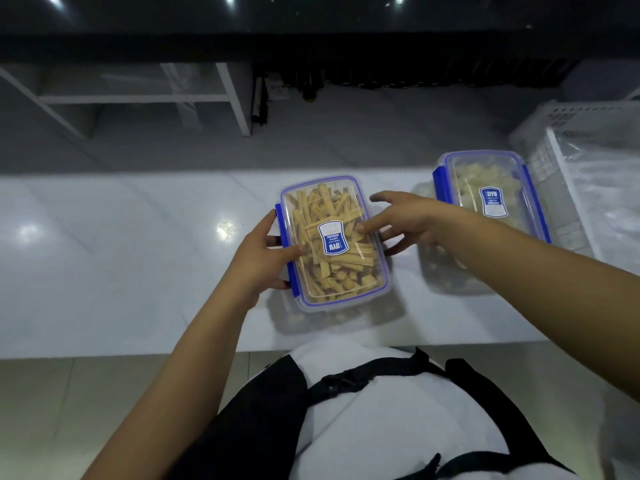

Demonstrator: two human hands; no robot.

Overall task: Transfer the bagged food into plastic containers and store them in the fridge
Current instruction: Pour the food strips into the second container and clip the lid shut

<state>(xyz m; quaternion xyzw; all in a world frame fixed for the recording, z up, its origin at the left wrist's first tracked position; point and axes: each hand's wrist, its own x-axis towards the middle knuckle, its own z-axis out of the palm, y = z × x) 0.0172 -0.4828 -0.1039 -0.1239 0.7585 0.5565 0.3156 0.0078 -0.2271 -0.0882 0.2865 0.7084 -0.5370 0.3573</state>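
Black straps [349,381] with a buckle cross the person's white shirt [391,420] at the bottom of the view, just below the edge of the white counter [138,265].

On the counter, straight ahead, sits a clear box [334,240] with a clear lid, blue seal and blue side clips. It is filled nearly to the lid with tan sticks [325,216] of food lying in all directions. A blue-and-white label [332,239] sits on the middle of the lid.

Left hand [265,258] grips the box's left long side: the thumb lies over the lid edge and the fingers curl around the blue clip there. Right hand [405,220] is at the box's right side with fingers spread and fairly straight; the thumb tip rests on the lid beside the label, and the other fingers reach past the right edge. Whether they grasp the right clip cannot be told.

To the right, well apart, a second box [488,192] of the same kind stands closed, holding pale, chunky pieces [467,181] and bearing the same label. Just right of it is a white basket [568,133] lined with clear plastic.

Beyond the counter, a white shelf frame [228,95] stands on the grey floor.
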